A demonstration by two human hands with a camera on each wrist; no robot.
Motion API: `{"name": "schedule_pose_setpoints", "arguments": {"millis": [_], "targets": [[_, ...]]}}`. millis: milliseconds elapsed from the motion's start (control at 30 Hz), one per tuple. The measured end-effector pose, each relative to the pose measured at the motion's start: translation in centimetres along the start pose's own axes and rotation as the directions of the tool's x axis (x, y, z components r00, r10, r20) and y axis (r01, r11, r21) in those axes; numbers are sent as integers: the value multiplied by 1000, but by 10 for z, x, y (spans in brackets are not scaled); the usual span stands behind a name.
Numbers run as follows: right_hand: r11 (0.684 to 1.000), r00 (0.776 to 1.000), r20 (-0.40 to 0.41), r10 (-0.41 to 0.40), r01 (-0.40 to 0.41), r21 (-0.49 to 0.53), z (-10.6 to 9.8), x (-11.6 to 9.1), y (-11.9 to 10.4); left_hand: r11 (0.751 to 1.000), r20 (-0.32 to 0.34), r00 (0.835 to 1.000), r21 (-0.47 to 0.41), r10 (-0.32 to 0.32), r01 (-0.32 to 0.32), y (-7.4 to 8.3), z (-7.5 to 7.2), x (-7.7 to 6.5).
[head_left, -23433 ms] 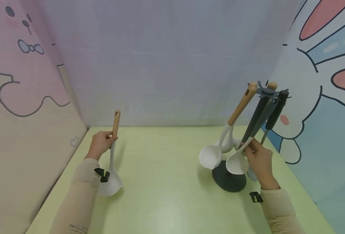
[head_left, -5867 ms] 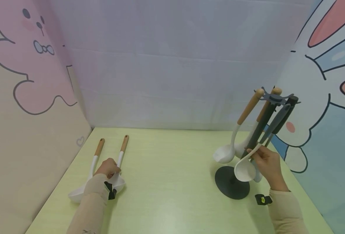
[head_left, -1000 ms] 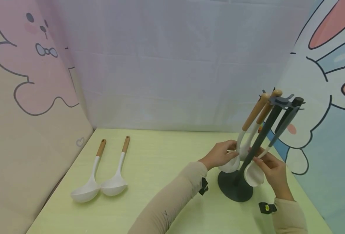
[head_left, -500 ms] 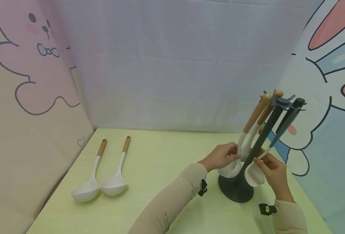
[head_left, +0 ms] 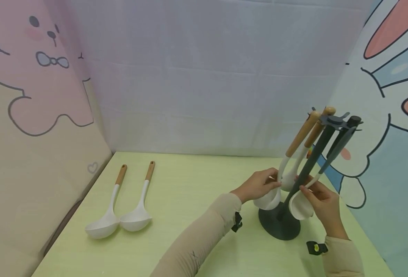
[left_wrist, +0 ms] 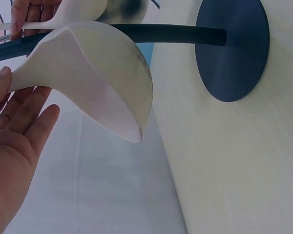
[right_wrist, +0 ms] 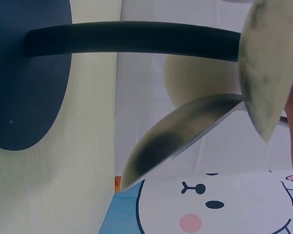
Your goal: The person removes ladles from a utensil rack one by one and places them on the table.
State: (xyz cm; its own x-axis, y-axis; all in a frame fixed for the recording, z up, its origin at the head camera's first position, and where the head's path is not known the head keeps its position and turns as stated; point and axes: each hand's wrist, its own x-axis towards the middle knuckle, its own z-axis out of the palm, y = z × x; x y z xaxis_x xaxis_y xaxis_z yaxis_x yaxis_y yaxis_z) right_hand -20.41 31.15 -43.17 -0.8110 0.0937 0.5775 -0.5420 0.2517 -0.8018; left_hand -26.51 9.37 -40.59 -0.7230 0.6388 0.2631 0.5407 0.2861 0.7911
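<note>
My left hand (head_left: 257, 186) pinches the white neck of a wooden-handled ladle (head_left: 302, 134) at the utensil rack. Its bowl (left_wrist: 107, 78) hangs by my palm in the left wrist view, and its handle top is up by the rack's hooks (head_left: 335, 121). My right hand (head_left: 325, 204) grips the rack's dark post (head_left: 313, 157), with the neck of a grey-handled white ladle (head_left: 300, 206) against its fingers. Behind hang another wooden-handled utensil (head_left: 315, 134) with a white head and a black-handled one (head_left: 353, 122). A metal head (right_wrist: 185, 136) shows in the right wrist view.
Two white ladles with wooden handles lie side by side at the table's left: one ladle (head_left: 101, 227) and another ladle (head_left: 136, 219). The rack's round black base (head_left: 280, 225) stands on the pale green table (head_left: 197, 238). Curtains with cartoon prints surround it.
Earlier, my left hand held ladles at the left, where two now lie. It has since come to the rack and now draws the pinched ladle's bowl slightly left. My right hand stays at the post.
</note>
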Motion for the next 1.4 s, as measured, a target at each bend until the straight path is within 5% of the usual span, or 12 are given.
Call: {"name": "schedule_pose_setpoints", "arguments": {"millis": [267,1400], "targets": [[995,998,-52,48,-53,-89,2,1,0,1000,-4,1000,-12,23,-23,-4,-5,-3],[997,1000,-28,5,-2,80,3,3,7,998,-54,996,12,66,-65,-12,-32,-12]]}}
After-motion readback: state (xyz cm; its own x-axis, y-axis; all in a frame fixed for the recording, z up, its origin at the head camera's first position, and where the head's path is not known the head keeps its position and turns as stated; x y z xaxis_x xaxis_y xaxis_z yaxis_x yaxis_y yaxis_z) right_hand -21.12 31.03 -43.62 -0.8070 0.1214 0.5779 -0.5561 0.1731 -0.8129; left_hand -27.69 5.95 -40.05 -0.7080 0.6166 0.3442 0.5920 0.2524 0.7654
